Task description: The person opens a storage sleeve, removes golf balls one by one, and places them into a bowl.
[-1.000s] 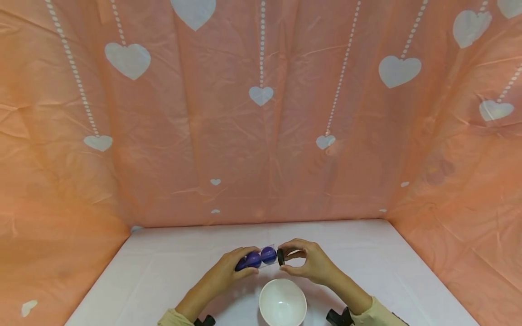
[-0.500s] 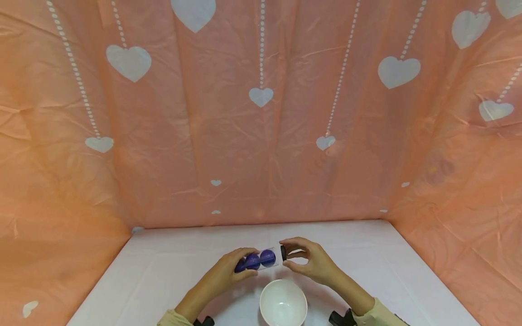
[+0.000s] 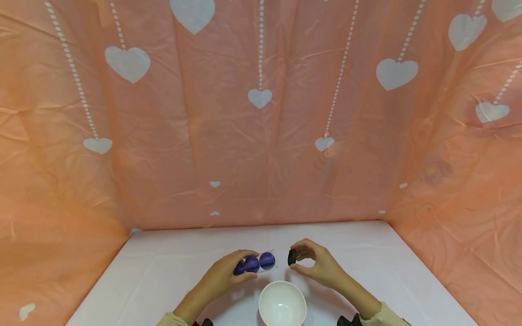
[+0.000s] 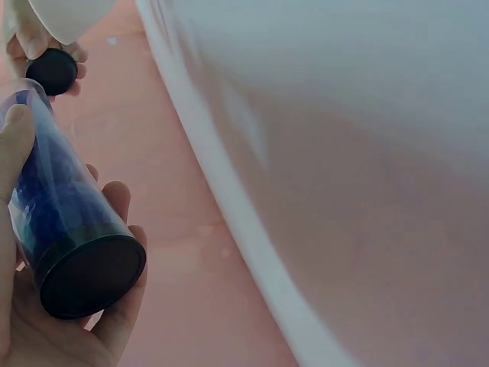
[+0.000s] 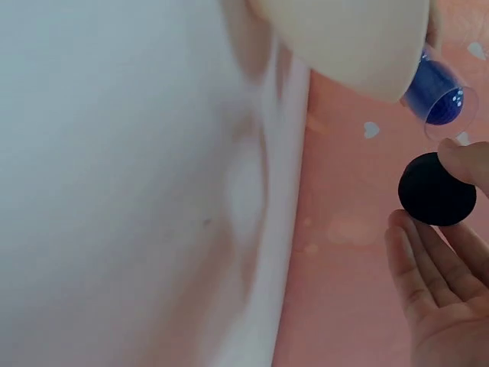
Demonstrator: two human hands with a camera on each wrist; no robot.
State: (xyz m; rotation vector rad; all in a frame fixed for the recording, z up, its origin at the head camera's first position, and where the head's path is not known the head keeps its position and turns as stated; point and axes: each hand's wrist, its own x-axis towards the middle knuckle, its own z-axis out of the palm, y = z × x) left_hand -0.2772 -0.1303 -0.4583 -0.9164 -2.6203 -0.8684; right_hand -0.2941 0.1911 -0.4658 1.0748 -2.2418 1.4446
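Note:
A clear plastic tube with several blue-purple balls inside lies in the grip of my left hand. In the left wrist view a black cap closes the tube's near end. Its other end, facing right, is uncovered; the right wrist view shows that clear rim. Between thumb and fingertips my right hand pinches a round black lid, held apart from the tube. Both hands are above the table, just beyond a white bowl.
The white bowl stands on a white-covered table close to the person. An orange curtain with white hearts hangs behind the table and along both sides. Dark wrist straps show at both sleeves.
My right hand has drawn the black lid away to the right, and the gap to the tube has widened. The left hand keeps the tube nearly in place.

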